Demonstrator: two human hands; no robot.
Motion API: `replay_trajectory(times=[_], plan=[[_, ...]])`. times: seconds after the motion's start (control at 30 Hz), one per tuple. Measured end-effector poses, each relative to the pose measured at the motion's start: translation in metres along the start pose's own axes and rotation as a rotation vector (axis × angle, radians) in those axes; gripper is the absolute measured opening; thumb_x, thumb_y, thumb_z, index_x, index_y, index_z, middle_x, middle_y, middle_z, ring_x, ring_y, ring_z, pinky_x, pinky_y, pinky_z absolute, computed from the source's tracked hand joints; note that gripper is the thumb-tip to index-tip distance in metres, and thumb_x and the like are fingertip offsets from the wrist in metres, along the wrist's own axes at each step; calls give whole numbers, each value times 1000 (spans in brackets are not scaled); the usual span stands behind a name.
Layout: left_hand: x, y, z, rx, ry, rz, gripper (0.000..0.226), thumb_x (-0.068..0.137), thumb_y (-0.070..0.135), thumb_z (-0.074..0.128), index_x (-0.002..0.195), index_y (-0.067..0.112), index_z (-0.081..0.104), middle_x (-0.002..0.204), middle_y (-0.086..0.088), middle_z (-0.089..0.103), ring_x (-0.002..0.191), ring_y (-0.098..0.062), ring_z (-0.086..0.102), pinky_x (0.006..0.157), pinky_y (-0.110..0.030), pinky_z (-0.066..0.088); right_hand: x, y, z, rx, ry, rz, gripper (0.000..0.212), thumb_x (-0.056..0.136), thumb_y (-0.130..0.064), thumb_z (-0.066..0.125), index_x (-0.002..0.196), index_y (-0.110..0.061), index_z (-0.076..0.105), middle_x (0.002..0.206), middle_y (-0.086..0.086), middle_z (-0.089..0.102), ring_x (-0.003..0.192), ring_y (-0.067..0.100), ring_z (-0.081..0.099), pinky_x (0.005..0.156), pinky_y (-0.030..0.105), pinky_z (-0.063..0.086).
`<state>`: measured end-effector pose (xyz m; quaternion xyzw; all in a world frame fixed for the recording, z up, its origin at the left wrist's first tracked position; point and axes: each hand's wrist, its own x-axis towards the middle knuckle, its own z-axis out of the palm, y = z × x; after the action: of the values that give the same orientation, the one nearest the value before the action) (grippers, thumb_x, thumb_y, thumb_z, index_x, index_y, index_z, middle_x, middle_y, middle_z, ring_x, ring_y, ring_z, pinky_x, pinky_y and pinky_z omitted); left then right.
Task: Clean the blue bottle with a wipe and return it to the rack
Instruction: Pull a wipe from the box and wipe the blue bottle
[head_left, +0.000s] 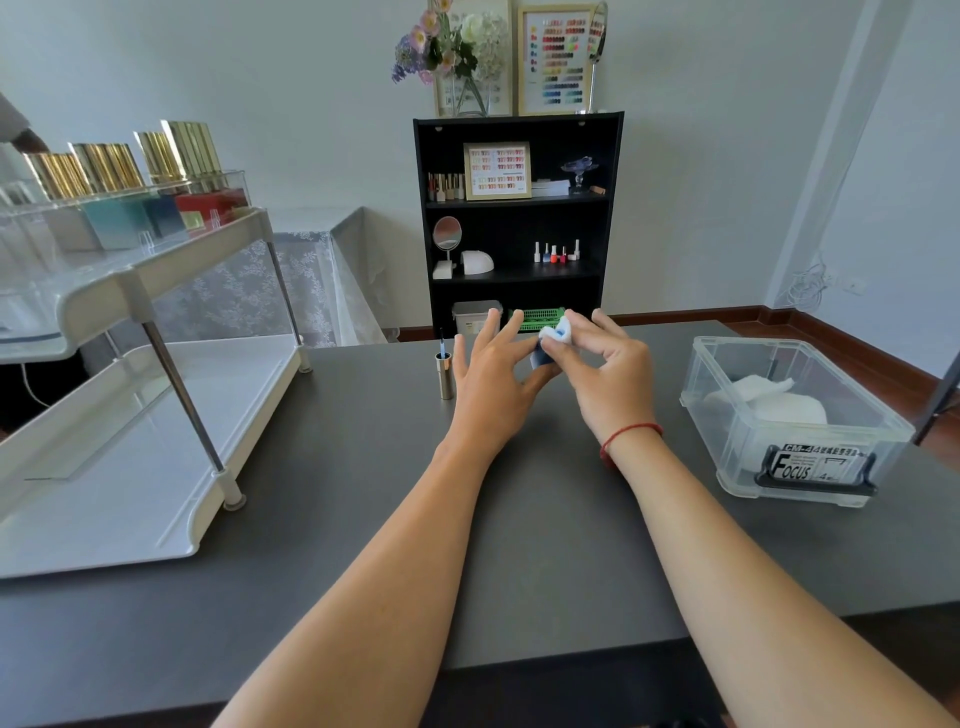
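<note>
Wiping step looking under way above worktop (363, 519); left hand (493, 384) holding blue bottle (541, 357), thumb under, fingers splaying; right hand (605, 379) pinching wipe (557, 330), pressing it onto bottle's top; brush cap (444, 375) standing just left, apart; next move probably calling for recapping, then carrying bottle far left to rack (156, 270), placing gently among gold-capped bottles.

One head-worn wide-angle view, looking forward and down across the counter (322, 519) from close above the forearms, facing the far wall and black bookshelf (519, 291).
</note>
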<state>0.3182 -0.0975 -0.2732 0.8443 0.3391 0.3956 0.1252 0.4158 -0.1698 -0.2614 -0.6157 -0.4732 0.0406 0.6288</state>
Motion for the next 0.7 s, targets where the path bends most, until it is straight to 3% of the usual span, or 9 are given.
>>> replay_trajectory(times=[0.2, 0.33, 0.5, 0.7], plan=[[2, -1, 0, -97, 1, 14, 33, 88, 35, 61, 119, 24, 65, 151, -2, 36, 147, -20, 13, 119, -50, 11, -1, -5, -3, 72, 28, 40, 29, 85, -26, 67, 109, -9, 70, 128, 8, 62, 135, 14, 41, 108, 35, 38], [2, -1, 0, -175, -18, -5, 35, 87, 35, 63, 120, 23, 64, 152, -4, 35, 147, -20, 11, 118, -50, 16, 0, -6, -5, 95, 22, 18, 29, 86, -29, 66, 109, -12, 70, 136, 3, 56, 139, 14, 34, 112, 33, 30], [0, -2, -1, -236, -17, -17, 33, 88, 30, 63, 120, 23, 64, 152, -4, 34, 147, -18, 11, 116, -44, 16, -1, -1, -2, -50, -36, -62, 33, 87, -34, 64, 116, -20, 67, 139, -1, 53, 139, 11, 33, 117, 44, 26], [0, -1, -2, -208, -44, -38, 38, 87, 32, 62, 125, 25, 61, 154, -3, 32, 147, -17, 9, 116, -40, 15, 1, 4, -2, -164, -68, -179, 30, 94, -14, 51, 123, -17, 62, 140, 5, 52, 139, 19, 34, 115, 50, 26]])
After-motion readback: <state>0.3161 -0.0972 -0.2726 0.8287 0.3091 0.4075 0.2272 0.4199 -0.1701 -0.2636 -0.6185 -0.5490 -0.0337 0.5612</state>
